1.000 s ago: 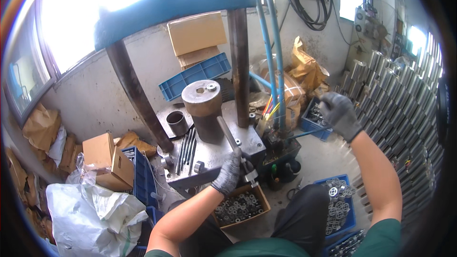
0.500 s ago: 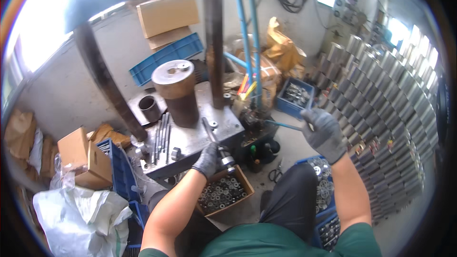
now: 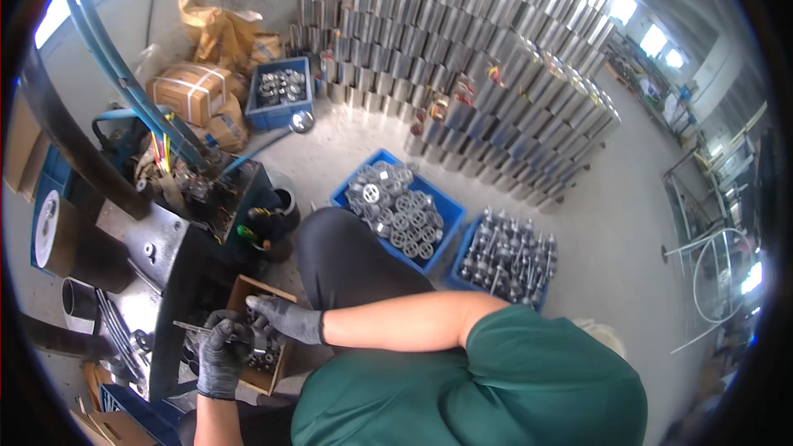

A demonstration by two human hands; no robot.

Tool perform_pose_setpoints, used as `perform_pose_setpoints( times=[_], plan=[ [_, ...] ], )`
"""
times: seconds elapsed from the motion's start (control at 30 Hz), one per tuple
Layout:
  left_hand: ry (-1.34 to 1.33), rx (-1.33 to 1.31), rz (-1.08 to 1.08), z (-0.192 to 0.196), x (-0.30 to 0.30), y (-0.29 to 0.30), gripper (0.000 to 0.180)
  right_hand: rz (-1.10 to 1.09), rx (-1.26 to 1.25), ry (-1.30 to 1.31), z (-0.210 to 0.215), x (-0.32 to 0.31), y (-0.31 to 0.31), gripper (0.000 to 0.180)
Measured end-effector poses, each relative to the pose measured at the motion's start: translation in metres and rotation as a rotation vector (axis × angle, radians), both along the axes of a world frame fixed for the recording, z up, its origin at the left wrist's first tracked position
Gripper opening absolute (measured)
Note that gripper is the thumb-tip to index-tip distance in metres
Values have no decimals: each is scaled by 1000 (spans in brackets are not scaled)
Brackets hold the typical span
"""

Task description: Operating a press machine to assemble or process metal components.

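At the open carton (image 3: 283,365), the left hand (image 3: 221,359) clasps a metal rod (image 3: 189,327); above the carton's small parts (image 3: 263,358), the right hand (image 3: 287,319) hovers, its grip unclear.

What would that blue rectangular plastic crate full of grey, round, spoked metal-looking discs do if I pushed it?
The blue crate might feel heavy, since many grey discs fill it. It probably won't tip easily, sitting flat and wide. The discs could shift, being loosely piled.
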State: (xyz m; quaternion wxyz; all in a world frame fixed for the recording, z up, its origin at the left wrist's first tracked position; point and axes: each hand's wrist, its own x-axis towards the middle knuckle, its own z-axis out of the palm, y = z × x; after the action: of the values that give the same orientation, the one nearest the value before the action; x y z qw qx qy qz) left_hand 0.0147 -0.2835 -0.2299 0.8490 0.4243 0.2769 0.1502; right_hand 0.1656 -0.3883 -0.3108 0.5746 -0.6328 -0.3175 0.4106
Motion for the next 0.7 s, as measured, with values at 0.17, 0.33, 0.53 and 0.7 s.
perform_pose_setpoints(
  times=[0.17, 0.33, 0.53, 0.7],
  plan=[
    [-60, 109, -63, -5, -4, -3, 45, 192, 65, 349, 12, -13, -3, 48],
    [148, 671, 44, -24, -18, 4, 30, 193, -76, 556, 28, -13, -14, 46],
    [233, 1026, 52, -36, -24, 22, 36, 210, 174, 614, 90, 36, -54, 34],
    [275, 1140, -64, 2, -21, 7, 54, 105, 122, 450, 181, 160, -157, 49]
  ],
)
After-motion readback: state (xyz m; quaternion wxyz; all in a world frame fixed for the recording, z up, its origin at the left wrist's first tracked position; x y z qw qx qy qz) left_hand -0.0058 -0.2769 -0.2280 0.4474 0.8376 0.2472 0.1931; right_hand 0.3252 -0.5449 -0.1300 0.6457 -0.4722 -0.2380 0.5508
